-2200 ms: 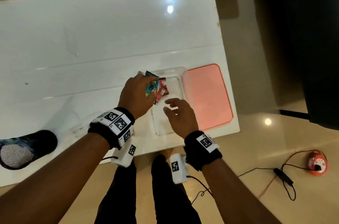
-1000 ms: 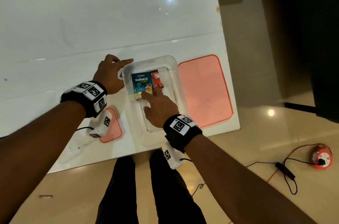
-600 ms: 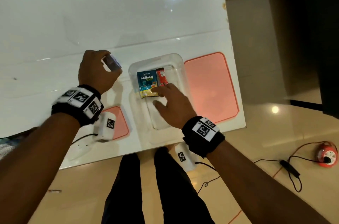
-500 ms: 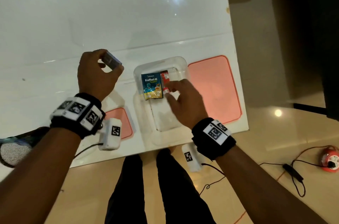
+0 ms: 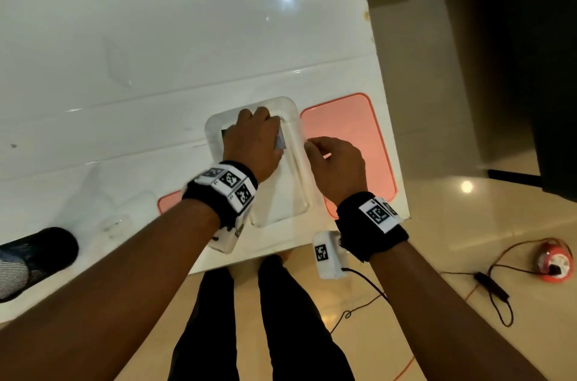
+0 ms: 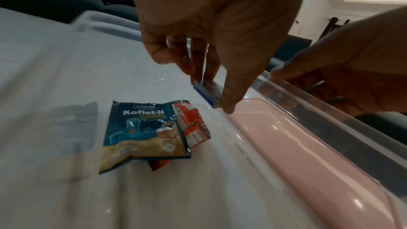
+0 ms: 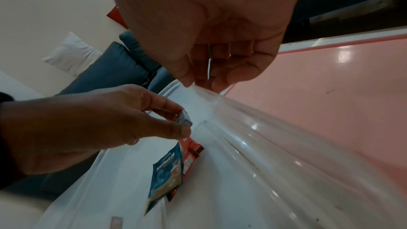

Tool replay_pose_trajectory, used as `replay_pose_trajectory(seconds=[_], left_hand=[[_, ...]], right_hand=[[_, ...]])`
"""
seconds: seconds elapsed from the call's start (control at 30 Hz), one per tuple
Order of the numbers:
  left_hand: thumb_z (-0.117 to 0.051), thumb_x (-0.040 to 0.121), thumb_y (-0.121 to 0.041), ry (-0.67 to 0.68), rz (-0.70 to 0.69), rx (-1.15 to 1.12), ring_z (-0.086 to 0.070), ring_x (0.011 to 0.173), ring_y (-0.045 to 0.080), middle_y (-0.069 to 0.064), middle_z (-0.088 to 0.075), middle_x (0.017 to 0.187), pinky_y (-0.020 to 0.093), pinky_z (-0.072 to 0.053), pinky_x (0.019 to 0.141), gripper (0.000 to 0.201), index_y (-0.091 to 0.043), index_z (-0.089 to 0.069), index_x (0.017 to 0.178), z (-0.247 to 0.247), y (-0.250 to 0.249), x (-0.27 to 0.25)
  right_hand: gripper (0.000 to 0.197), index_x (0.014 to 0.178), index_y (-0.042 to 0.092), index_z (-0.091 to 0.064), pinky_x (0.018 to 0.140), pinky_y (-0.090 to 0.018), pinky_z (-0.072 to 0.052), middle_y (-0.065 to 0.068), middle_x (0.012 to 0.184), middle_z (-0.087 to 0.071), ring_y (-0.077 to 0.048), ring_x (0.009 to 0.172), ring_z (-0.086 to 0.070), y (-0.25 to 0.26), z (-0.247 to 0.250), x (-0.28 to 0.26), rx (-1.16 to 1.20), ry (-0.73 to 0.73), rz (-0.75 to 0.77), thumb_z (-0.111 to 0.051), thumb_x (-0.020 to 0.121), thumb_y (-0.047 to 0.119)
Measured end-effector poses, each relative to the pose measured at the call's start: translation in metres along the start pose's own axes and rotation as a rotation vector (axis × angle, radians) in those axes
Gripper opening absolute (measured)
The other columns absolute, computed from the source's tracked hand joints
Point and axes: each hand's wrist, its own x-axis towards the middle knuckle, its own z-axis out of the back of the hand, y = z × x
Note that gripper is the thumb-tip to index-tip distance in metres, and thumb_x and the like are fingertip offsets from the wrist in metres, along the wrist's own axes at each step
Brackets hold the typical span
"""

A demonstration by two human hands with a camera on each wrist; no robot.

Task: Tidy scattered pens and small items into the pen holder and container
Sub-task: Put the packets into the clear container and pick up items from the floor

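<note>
Glossy white rectangular table (image 5: 156, 37): beneath the grip.
Large pink rounded plastic lid (image 5: 352, 131): flat on the table, just right of the grip.
Red round cable reel (image 5: 554, 262), black cord: on beige tiled floor (image 5: 437, 255), well right.
Blue-grey cushioned sofa (image 7: 105, 69), white pillow (image 7: 70, 53): beyond.

Clear container (image 5: 295, 118) far end crowded: left hand (image 5: 254, 138) with small blue-edged box (image 6: 208, 93) above Koflet-H sachet (image 6: 143, 132) and red sachet (image 6: 193, 126). Near half of container floor bare. Right hand (image 5: 337, 163) blocks right rim; pink lid (image 5: 359, 131) just beside. Table (image 5: 156, 37) beyond open.
</note>
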Motion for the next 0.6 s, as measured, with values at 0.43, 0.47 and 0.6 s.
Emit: replay_pose_trajectory(seconds=[0.43, 0.47, 0.6], left_hand=[[-0.06, 0.088, -0.031, -0.071, 0.055, -0.04, -0.057, 0.098, 0.03, 0.003, -0.064, 0.105, 0.04, -0.05, 0.071, 0.025, -0.018, -0.067, 0.108, 0.002, 0.005, -0.02], [-0.06, 0.087, -0.031, -0.09, 0.073, -0.109, -0.059, 0.094, 0.028, 0.002, -0.065, 0.101, 0.038, -0.05, 0.071, 0.022, -0.019, -0.067, 0.104, 0.004, 0.006, -0.025], [-0.062, 0.088, -0.026, -0.116, 0.081, -0.358, -0.06, 0.074, 0.014, -0.007, -0.066, 0.087, 0.03, -0.048, 0.07, 0.014, -0.022, -0.069, 0.099, 0.011, 0.016, -0.049]], right_hand=[[0.027, 0.104, 0.026, -0.071, 0.075, -0.028, -0.048, 0.006, 0.095, -0.072, -0.013, 0.088, -0.063, -0.007, -0.002, 0.003, 0.061, 0.052, -0.007, -0.05, 0.096, 0.042], [0.027, 0.104, 0.027, -0.071, 0.076, -0.029, -0.049, 0.006, 0.095, -0.072, -0.013, 0.088, -0.063, -0.007, -0.001, 0.003, 0.067, 0.055, -0.009, -0.05, 0.096, 0.042], [0.027, 0.102, 0.025, -0.071, 0.069, -0.027, -0.044, 0.007, 0.088, -0.069, -0.014, 0.083, -0.062, -0.005, 0.001, 0.0, 0.078, 0.067, -0.022, -0.051, 0.096, 0.043]])
